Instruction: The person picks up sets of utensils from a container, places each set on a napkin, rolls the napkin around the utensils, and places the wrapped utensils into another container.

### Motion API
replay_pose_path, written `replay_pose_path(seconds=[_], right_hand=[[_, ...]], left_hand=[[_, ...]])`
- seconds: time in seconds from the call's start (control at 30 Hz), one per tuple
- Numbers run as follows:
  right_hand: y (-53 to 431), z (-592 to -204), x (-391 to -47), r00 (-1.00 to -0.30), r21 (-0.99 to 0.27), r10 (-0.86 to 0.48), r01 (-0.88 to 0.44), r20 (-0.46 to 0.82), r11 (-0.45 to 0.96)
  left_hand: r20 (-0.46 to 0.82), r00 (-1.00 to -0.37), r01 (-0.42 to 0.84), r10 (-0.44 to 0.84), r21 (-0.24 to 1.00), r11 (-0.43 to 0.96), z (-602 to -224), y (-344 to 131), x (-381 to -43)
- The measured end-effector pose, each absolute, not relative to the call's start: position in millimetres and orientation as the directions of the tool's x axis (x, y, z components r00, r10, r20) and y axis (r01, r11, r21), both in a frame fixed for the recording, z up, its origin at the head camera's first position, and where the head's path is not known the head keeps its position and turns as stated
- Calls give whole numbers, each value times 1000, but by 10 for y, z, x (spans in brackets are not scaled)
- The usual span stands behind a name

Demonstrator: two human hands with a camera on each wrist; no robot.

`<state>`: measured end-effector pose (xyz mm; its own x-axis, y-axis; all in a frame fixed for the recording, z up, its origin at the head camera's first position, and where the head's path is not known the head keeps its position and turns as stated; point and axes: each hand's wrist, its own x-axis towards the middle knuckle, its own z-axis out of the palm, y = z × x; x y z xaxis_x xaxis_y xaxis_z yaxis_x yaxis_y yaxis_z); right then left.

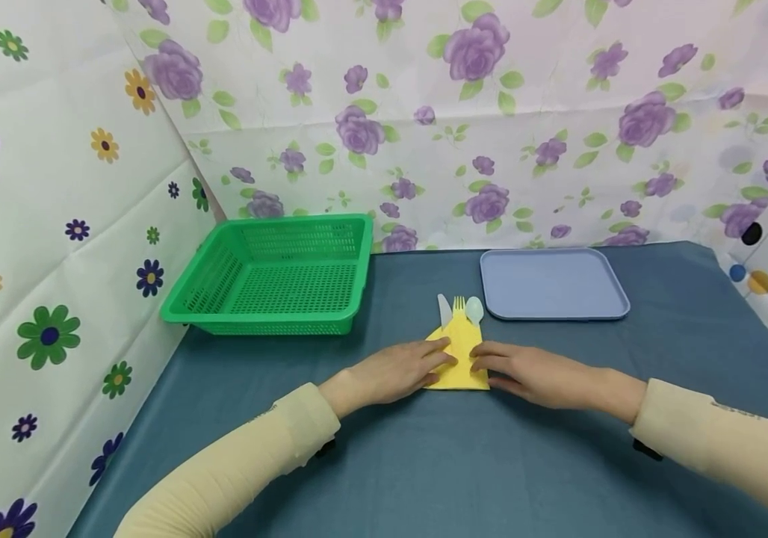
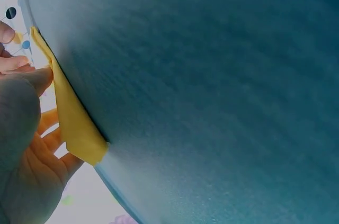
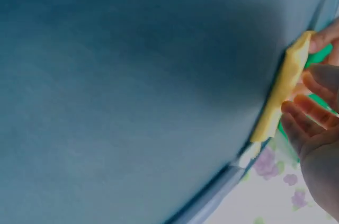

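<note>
A folded yellow napkin (image 1: pixel 459 360) lies on the table, with a pale knife (image 1: pixel 444 309), a yellow fork (image 1: pixel 459 304) and a pale green spoon (image 1: pixel 474 309) poking out of its far end, side by side. My left hand (image 1: pixel 392 372) rests spread fingers on the napkin's left part. From the other side, my right hand (image 1: pixel 545 375) touches the right edge with its fingertips, fingers loosely bent. Both wrist views show the napkin (image 2: pixel 77 118) low and flat at the fingers, its folded edge (image 3: pixel 286 83) beside the right fingertips. Most of the cutlery is hidden inside the napkin.
A green perforated basket (image 1: pixel 270 327) stands at the back left of the blue-covered table (image 1: pixel 424 463). At the back right lies a light blue tray (image 1: pixel 552 284). Flowered cloth (image 1: pixel 424 149) hangs behind the table and along its left side.
</note>
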<state>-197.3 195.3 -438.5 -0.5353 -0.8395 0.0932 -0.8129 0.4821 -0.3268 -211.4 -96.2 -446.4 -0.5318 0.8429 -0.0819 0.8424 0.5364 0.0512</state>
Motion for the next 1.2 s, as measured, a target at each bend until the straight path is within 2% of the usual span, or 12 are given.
replay_pose_path(seconds=[0.27,0.63,0.87,1.07,1.2], right_hand=[[1907,-4485,-2006,-595,-340,-793,-778,129,528],[1933,-4529,-2000,-637,-348,-762,-745,117,569],[1940,-4550,-2011,-572,-324,-808,-798,142,508],[1925,-4515,-2017,-551,-362,-831,-792,77,491],[1884,-4498,-2036,-518,-337,-854,-814,51,474]], left_hand=[[-120,-538,829,834,102,549,-4450,-955,-2119],[-116,-526,841,842,78,536,-4421,-925,-2126],[-114,-522,843,845,84,532,-4402,-913,-2146],[-106,-533,838,839,68,541,-4422,-936,-2142],[-102,-543,831,833,71,551,-4424,-974,-2127]])
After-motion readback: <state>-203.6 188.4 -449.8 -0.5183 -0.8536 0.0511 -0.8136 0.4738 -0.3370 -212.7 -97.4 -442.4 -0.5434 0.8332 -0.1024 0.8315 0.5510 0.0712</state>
